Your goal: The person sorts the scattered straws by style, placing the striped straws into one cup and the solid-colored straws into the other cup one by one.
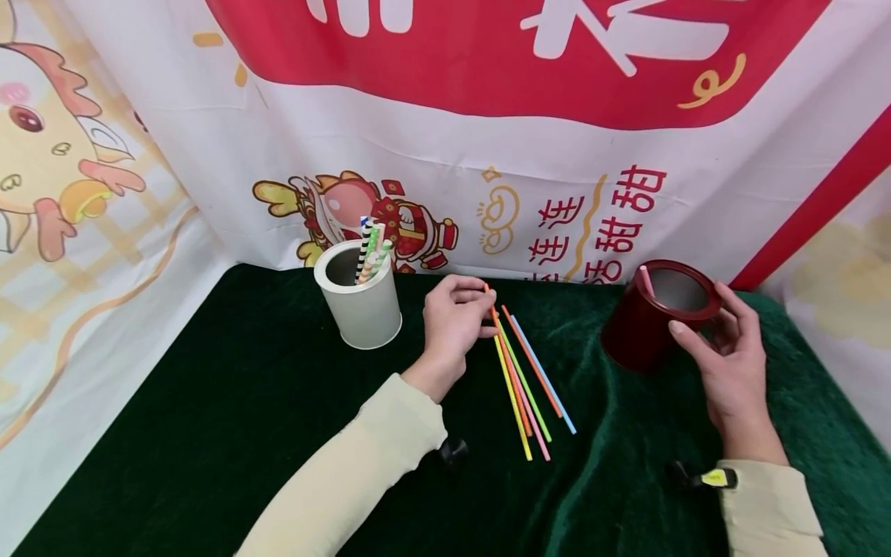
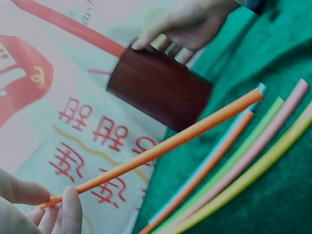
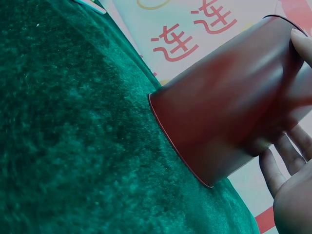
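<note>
My left hand (image 1: 451, 319) pinches one end of an orange straw (image 2: 161, 151) between thumb and fingers. Under and beside that straw lie a yellow straw (image 1: 516, 402), a pink straw (image 1: 542, 443), a green straw (image 1: 533, 400), a second orange straw (image 1: 540, 371) and a blue straw (image 1: 565, 414). On the right, a dark red cup (image 1: 632, 333) stands on the cloth with a pink straw (image 1: 647, 281) sticking out of its mouth. My right hand (image 1: 736, 363) holds this cup near the rim, thumb in front and fingers round the right side.
A white cup (image 1: 365, 316) stands left of my left hand, with several striped straws (image 1: 370, 259) in it. Dark green cloth (image 1: 264, 433) covers the table. A printed white and red curtain (image 1: 445, 155) hangs right behind the table's back edge.
</note>
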Tool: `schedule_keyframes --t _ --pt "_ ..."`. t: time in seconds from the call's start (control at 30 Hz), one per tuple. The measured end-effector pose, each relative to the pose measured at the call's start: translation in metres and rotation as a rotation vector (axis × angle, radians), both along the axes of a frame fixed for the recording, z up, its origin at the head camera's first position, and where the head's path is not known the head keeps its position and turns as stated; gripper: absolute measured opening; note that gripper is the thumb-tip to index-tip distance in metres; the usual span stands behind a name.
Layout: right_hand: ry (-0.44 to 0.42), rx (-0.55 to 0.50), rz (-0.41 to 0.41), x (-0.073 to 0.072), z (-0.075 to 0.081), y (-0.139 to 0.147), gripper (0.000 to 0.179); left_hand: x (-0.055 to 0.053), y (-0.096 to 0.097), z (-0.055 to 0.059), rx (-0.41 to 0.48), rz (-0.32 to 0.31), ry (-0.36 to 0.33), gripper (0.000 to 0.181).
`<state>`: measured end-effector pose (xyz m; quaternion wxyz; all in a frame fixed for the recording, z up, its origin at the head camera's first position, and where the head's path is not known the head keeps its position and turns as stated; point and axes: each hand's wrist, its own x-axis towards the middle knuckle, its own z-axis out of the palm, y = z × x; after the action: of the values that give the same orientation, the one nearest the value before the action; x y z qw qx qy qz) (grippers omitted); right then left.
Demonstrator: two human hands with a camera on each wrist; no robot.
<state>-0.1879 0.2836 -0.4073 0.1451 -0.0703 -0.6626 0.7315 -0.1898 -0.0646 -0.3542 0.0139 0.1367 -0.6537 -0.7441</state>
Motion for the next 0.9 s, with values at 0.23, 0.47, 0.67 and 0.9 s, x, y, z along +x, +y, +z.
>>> schedule_keyframes --t 0.23,0.47,0.67,0.9 --pt "-0.006 0.001 -0.002 0.000 0.000 0.000 0.079 0.003 0.002 0.020 0.062 0.004 0.056 0.020" --pt "-0.011 0.010 0.000 0.000 0.001 0.001 0.080 0.003 0.005 0.038 0.125 0.016 0.112 0.024" --pt "-0.007 0.008 0.001 -0.001 0.001 0.001 0.080 0.005 0.011 0.049 0.173 0.016 0.180 0.021" --pt "0.004 0.004 0.003 -0.001 0.000 0.001 0.080 0.008 0.017 0.061 0.223 0.015 0.218 0.020"
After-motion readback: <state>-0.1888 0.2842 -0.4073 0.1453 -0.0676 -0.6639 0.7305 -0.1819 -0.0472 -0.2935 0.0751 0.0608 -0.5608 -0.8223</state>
